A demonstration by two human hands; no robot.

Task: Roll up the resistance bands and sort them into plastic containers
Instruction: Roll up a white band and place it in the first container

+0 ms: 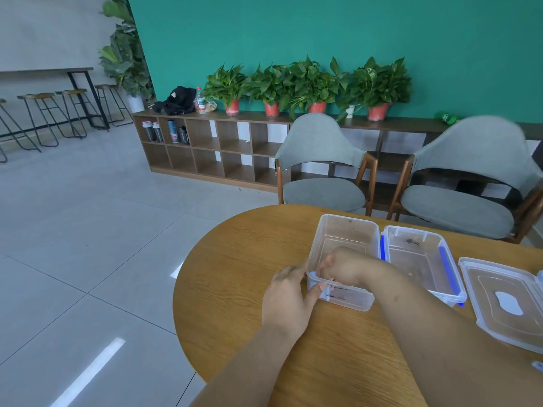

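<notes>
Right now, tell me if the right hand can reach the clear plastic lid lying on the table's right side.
Probably yes: the clear plastic lid lies uncovered on that hand's side. The right hand is busy at the open clear plastic container, so it must pull back first.

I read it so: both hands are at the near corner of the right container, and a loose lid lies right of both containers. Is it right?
Not quite. In the head view the left hand and right hand are at the near corner of the left container, not the right container. The lid does lie right of both.
</notes>
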